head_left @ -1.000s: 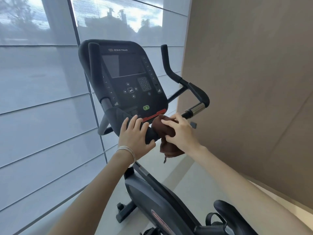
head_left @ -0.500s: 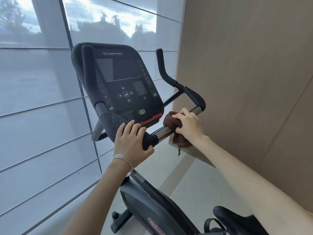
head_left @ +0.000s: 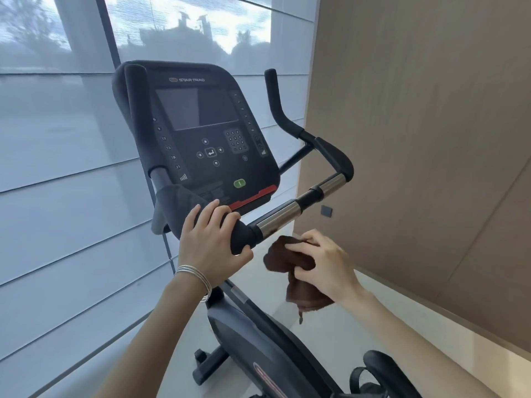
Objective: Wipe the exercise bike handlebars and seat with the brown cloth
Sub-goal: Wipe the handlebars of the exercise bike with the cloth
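Right hand [head_left: 324, 264] clutches brown cloth [head_left: 290, 259] below handlebar [head_left: 283, 215]

Two hands were counted: a left hand [head_left: 211, 242] at six o'clock of the one console [head_left: 201, 133], and a right hand [head_left: 321, 262] at five o'clock, where one brown cloth [head_left: 287, 261] was seen. One exercise bike [head_left: 258, 340] with two upright handlebar horns [head_left: 275, 101] was noted, and two chrome grip sections [head_left: 280, 216] were counted. One stack of bangles [head_left: 195, 275] and one green button [head_left: 239, 183] were tallied.
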{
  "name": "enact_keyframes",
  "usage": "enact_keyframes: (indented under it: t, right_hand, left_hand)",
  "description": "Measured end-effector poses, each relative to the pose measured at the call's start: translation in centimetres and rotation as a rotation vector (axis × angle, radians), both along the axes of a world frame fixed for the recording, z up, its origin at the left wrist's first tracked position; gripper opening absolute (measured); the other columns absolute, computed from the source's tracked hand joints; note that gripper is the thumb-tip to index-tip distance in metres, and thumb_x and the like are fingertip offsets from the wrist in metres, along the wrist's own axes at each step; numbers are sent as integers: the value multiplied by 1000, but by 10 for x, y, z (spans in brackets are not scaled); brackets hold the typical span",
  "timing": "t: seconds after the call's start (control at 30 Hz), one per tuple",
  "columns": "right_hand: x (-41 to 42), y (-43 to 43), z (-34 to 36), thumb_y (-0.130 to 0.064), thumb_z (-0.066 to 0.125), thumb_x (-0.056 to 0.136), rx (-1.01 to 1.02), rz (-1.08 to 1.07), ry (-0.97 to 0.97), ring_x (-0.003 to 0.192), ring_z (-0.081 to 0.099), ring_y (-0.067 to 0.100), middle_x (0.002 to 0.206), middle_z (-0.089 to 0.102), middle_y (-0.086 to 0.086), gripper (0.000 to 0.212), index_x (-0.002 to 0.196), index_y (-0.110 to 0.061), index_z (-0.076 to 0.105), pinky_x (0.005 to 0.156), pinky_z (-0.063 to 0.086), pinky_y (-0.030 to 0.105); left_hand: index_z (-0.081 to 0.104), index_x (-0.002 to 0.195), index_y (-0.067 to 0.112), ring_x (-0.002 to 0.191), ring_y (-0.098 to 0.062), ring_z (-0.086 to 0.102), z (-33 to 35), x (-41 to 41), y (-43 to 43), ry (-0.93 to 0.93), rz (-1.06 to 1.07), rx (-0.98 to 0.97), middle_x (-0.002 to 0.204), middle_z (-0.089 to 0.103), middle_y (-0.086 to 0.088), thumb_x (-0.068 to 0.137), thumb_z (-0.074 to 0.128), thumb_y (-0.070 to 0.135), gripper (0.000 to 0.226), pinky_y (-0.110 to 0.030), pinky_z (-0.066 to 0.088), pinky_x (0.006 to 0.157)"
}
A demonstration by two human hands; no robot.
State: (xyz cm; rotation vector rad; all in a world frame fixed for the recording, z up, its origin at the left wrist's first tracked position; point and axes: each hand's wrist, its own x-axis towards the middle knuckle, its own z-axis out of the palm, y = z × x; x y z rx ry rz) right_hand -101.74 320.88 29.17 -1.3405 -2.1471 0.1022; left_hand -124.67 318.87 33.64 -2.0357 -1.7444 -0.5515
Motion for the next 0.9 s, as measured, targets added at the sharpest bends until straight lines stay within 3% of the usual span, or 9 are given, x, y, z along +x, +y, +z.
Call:
enact_keyframes:
  t: [0.1,0.23,0.37,0.67,0.77,0.9]
  right_hand:
    - [-22,-4,-4,-28,73,74,27,55,52,97,58,16,111,60,-5,40,113,-29,65,84,50,29]
    - [-25,-3,-8,-28,77,71,69,25,158,92,60,16,107,61,-3,40,109,-28,65,78,55,30]
    - [-19,14,-10,-28,77,71,67,-38,189,92,60,17,109,60,-3,37,105,-28,62,77,53,30]
    - [-9,71,-17,-25,75,76,39,-279,366,90,61,23,108,60,4,33,103,-18,58,71,44,23]
    - [-25,57,-25,-26,76,75,32,-248,417,91,60,20,107,59,4,33,102,-19,59,74,49,27]
    - [-54,29,-37,-27,77,73,19,-130,515,88,55,9,103,59,-1,32,100,-23,60,78,45,13]
  left_hand:
    - [62,112,18,129,-28,45,1,-1,-1,9,-3,-2,122,62,-3,71,32,57,64,-48,29,112]
    - [58,117,20,134,-26,40,-1,0,-1,23,15,-32,128,58,-2,73,39,56,60,-47,24,115]
    - [59,115,19,132,-28,43,0,1,-2,17,19,-30,126,60,-3,72,36,56,61,-49,27,114]
    - [61,113,21,129,-28,45,0,1,-1,-2,34,-38,124,61,-1,71,48,55,55,-48,26,113]
    - [61,110,21,127,-29,47,-1,2,-2,-3,36,-14,122,62,-1,71,43,56,56,-48,28,112]
    - [59,113,20,130,-27,43,0,1,-3,-8,19,-15,124,60,-1,71,33,57,62,-47,25,113]
